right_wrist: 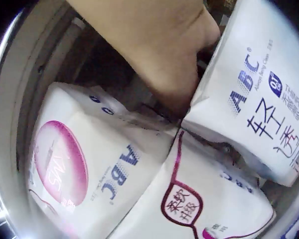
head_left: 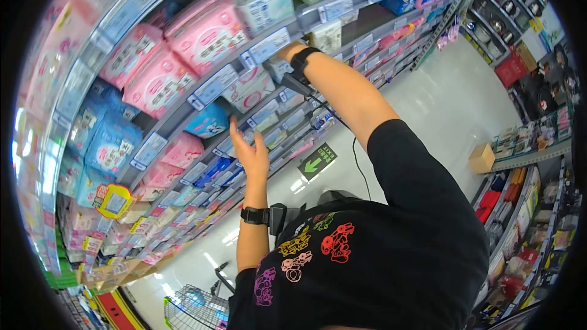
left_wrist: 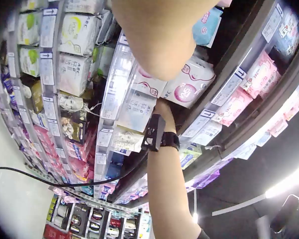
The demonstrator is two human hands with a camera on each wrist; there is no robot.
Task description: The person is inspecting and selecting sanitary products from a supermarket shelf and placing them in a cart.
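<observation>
Right hand (right_wrist: 169, 59) is in over a shelf (head_left: 264, 113), below the label-lined front edge of the upper shelf (head_left: 266, 47); its fingers run out of sight behind a blue-white ABC pack (right_wrist: 261, 89), so can't tell if they're clamped on it or apart. That pack sits right beside two white ABC packs, one with a pink oval (right_wrist: 62, 164), one with a dark red loop (right_wrist: 189, 199), near the shelf's front edge. Left hand (head_left: 252, 156) is at the same front edge, holding nothing visible, thumb and fingers apart, tips just beside a blue pack (head_left: 208, 120); contact unclear. Pink packs (head_left: 208, 33) line the upper shelf's front edge. Black strap (head_left: 302, 58) on right wrist. Green exit sign (head_left: 318, 160) on the floor, wire cart (head_left: 195, 308) well apart from both hands.
</observation>
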